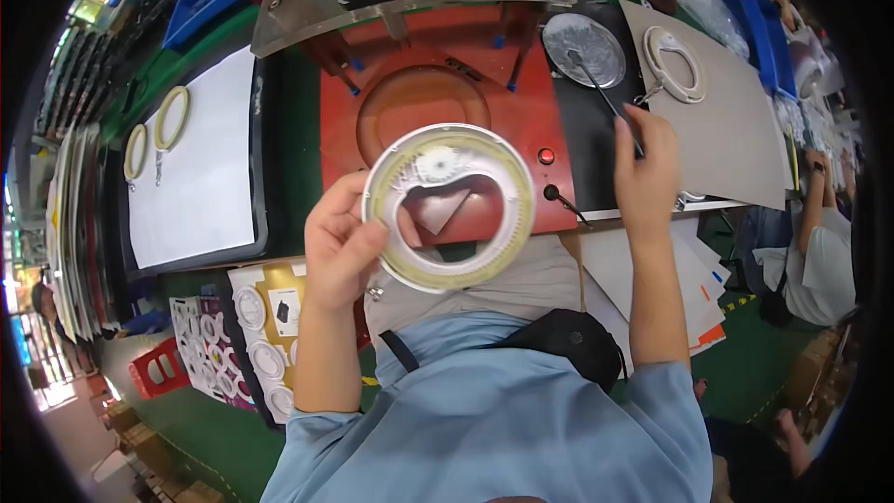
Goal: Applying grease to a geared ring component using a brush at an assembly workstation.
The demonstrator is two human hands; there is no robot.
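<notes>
My left hand [337,240] grips the left side of a white ring-shaped housing [518,210], its thumb on the front face. A yellowish toothed ring runs around inside the housing, and a small white gear [440,166] sits at its top. My right hand [647,168] pinches a thin dark stick [603,96]. The stick's far tip rests in a shallow round dish [616,48] smeared with whitish paste. The housing is held up over the front of a red machine base [343,144], apart from the dish.
A clear plate [298,14] stands on posts over the red base, with a round recess [396,112] beneath. A red button [547,156] sits at its right. Another ring housing [696,84] lies on grey cardboard. Two yellowish rings [172,118] lie on white paper at left. Another person [819,270] is at far right.
</notes>
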